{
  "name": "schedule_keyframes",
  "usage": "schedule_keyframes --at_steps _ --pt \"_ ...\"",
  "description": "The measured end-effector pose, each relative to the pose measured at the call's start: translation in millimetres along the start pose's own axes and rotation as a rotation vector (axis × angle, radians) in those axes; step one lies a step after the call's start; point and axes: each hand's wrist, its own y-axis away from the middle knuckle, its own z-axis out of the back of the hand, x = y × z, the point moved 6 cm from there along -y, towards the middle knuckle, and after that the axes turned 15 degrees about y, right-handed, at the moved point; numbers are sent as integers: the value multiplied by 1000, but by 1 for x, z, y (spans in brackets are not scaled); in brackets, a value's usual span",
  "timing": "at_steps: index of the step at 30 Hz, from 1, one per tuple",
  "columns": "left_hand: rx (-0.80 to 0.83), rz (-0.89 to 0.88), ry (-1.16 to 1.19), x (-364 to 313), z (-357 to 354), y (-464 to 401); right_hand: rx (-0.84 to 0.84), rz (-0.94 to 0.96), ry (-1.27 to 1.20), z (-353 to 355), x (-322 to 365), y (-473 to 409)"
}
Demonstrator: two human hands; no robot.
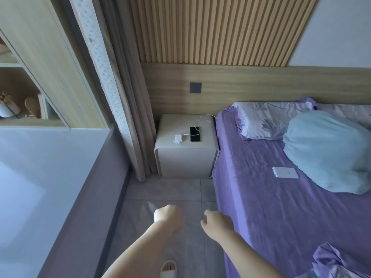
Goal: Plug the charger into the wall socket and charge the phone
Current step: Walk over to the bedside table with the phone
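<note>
A white charger [177,138] lies on the white bedside table [166,144], its white cable [197,123] looping back toward the wall. A black phone [195,134] lies flat just right of the charger. The grey wall socket [195,87] sits in the wooden panel above the table. My left hand [167,216] and my right hand [215,222] hang over the floor, well short of the table. Both have curled fingers and hold nothing.
A bed with a purple sheet [281,207] fills the right side, carrying a floral pillow [265,121], a light blue cushion [329,151] and a flat white device [285,172]. Curtains [130,109] hang left of the table. A grey tiled floor [160,191] leads to it.
</note>
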Motion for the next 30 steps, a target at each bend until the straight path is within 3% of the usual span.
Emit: schedule_keyframes --at_steps 15,30 --pt "23 -63 -71 1 78 -122 20 -67 -17 63 9 -112" --pt "6 37 56 -89 115 -237 -16 38 -6 131 -86 -246"
